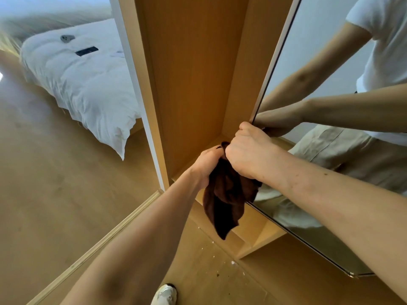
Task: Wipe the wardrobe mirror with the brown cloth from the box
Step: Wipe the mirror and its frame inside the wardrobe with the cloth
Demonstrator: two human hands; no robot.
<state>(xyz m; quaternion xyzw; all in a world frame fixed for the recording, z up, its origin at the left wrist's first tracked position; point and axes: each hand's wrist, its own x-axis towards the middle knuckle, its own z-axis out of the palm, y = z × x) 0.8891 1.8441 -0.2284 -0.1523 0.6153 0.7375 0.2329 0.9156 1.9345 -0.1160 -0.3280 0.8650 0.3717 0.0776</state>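
The brown cloth (224, 199) hangs bunched in front of the open wardrobe compartment. My left hand (209, 164) grips its upper part from the left. My right hand (248, 150) is a fist round the top of the cloth, knuckles close to the left edge of the wardrobe mirror (319, 40). The mirror door stands on the right and reflects my arms, white shirt and light trousers. The cloth's lower corner dangles free above the floor. No box is in view.
The wooden wardrobe compartment (193, 73) is open straight ahead, with a low shelf (259, 234) at its base. A panel on the left shows a white bed (83, 84) with a phone and a remote on it. Small crumbs (220, 267) lie on the floor near my shoe (165, 294).
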